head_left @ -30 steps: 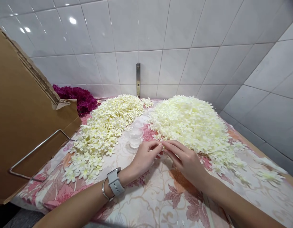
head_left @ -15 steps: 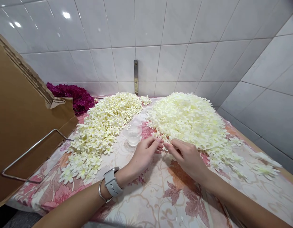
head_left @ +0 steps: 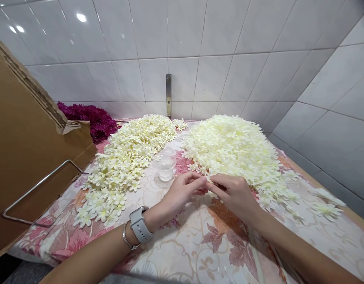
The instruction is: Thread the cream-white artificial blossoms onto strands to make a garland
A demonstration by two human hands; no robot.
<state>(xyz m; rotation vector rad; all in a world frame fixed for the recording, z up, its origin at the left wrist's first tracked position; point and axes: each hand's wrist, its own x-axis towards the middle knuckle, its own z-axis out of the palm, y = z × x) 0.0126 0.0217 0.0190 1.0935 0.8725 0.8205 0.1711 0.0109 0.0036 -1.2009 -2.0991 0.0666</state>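
Note:
My left hand (head_left: 184,190) and my right hand (head_left: 233,194) meet fingertip to fingertip above the tablecloth, both closed in a pinch. A tiny pale bit shows between the fingertips, too small and covered to name. Just behind my right hand rises a loose heap of white artificial flowers (head_left: 229,142) with thin petals. To the left lies another heap of smaller-looking cream flowers (head_left: 125,154), spilling toward the front. A clear plastic cup (head_left: 166,169) with what looks like clear liquid stands between the heaps, just beyond my left hand.
A cardboard box (head_left: 37,150) with a bent metal wire handle (head_left: 37,191) stands at the left. Purple flowers (head_left: 90,120) lie behind it. Loose white flowers (head_left: 326,211) rest near the table's right edge. A floral cloth (head_left: 182,244) covers the table, against a tiled wall (head_left: 217,31).
My left hand has shifted slightly right, and the fingertips of both hands have come together. The heaps and cup stay put.

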